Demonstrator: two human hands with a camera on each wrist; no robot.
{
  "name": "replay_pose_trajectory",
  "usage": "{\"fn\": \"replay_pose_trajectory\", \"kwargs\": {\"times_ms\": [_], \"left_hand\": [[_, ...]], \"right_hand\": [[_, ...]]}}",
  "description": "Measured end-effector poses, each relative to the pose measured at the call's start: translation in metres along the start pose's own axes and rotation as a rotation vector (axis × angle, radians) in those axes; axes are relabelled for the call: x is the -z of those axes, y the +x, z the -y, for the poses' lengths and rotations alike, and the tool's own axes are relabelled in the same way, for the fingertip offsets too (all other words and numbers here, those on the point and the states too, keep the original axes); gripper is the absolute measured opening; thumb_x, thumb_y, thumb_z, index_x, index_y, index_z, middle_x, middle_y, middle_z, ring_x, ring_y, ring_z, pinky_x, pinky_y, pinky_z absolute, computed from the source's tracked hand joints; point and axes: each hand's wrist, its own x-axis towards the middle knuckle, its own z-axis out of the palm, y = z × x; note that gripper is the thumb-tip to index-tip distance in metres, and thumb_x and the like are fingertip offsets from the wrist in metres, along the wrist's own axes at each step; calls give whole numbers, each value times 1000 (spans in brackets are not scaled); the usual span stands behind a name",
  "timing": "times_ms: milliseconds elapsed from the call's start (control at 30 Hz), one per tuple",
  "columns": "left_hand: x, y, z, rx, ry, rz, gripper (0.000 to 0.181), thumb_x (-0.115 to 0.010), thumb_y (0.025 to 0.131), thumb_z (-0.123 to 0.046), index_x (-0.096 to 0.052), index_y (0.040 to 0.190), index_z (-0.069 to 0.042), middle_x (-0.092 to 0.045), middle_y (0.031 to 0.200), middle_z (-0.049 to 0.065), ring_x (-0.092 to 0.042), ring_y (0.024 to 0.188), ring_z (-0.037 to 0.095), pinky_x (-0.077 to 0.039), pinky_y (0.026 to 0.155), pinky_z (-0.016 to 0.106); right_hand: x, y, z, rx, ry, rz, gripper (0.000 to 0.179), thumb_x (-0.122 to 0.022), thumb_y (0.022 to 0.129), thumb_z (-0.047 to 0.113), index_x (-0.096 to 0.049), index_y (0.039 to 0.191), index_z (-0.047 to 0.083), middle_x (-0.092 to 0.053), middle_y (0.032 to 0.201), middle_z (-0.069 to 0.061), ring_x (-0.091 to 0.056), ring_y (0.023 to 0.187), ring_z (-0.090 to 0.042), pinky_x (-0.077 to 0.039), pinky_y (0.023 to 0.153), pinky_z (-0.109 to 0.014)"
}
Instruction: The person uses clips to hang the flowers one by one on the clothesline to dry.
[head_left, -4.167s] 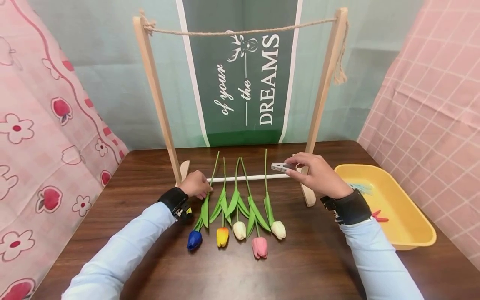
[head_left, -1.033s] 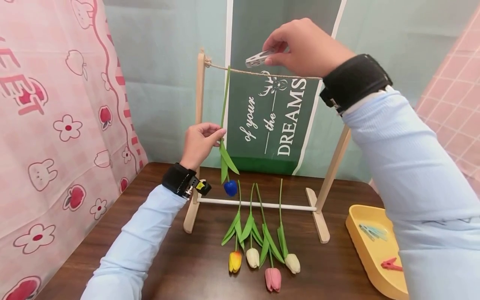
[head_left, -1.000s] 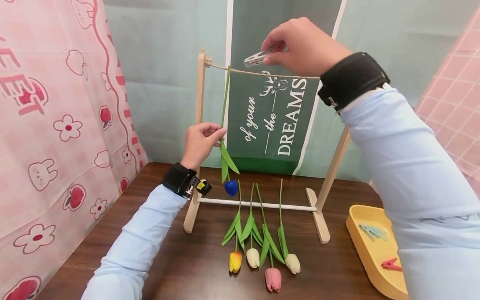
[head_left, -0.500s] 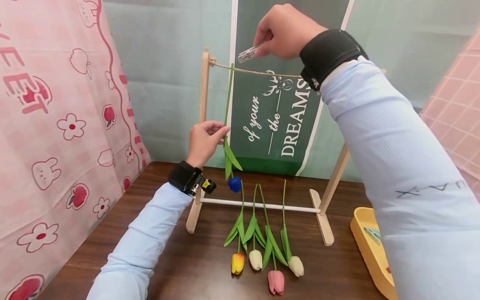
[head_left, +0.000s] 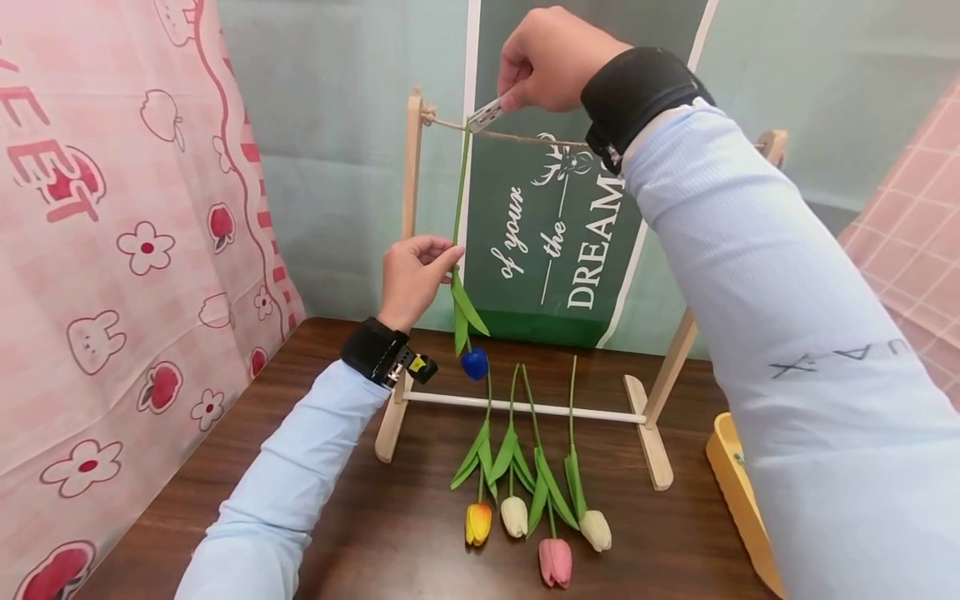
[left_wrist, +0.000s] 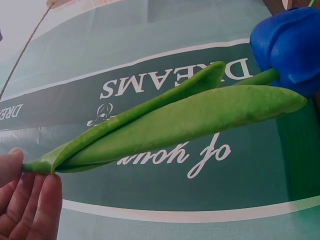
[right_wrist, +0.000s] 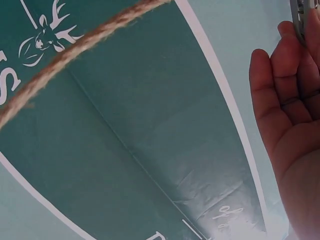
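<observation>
A blue tulip (head_left: pixel 474 364) hangs head down, its stem pinched above the leaves between thumb and fingers of my left hand (head_left: pixel 416 275). The stem's upper end reaches the rope (head_left: pixel 525 137) strung across the wooden frame (head_left: pixel 412 167). Up there my right hand (head_left: pixel 558 62) pinches a grey clothespin (head_left: pixel 487 115), its tip right at the stem end and the rope. In the left wrist view the green leaves (left_wrist: pixel 175 120) stretch from my fingertips toward the blue flower head (left_wrist: pixel 290 50). The right wrist view shows only an edge of the clothespin (right_wrist: pixel 300 20) in my fingers.
On the brown table (head_left: pixel 337 500) lie a yellow-orange tulip (head_left: pixel 477 523), two white ones and a pink tulip (head_left: pixel 555 562), below the frame's white crossbar (head_left: pixel 525 407). A yellow tray (head_left: pixel 738 492) stands at right, partly behind my right sleeve.
My left hand has lifted the blue tulip from the table up to the rope. My right hand has brought the clothespin up and leftward, lastly onto the stem's top end.
</observation>
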Motion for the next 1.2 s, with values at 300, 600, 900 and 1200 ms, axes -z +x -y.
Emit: {"fn": "replay_pose_trajectory", "kwargs": {"times_ms": [300,600,900,1200], "left_hand": [[-5,1,-3,11,-9,2,20,-76,87,-14,-74,93,4,-71,82,14,-67,66,20,-56,59,25],[-6,-1,-3,23,9,-1,19,-75,87,-13,-73,94,5,-71,83,14,-67,67,21,-56,58,25],[-6,-4,-3,23,51,-3,19,-75,87,-13,-74,94,4,-71,81,13,-67,69,21,-56,59,24],[-5,-6,-5,16,169,-38,17,-75,87,-13,-75,93,3,-71,80,12,-67,68,20,-54,56,20]], "right_hand": [[-8,4,1,-8,25,9,15,-64,96,15,-69,98,1,-62,89,-10,-47,78,-18,-38,68,-28],[-16,7,1,-17,36,43,16,-62,97,16,-68,104,2,-63,95,-11,-49,81,-18,-39,72,-29],[-17,6,3,-24,31,78,20,-59,98,16,-69,109,3,-63,98,-10,-49,83,-19,-39,74,-31],[-20,7,5,-38,42,88,24,-57,99,16,-69,114,2,-63,102,-12,-49,87,-21,-41,77,-33]]}}
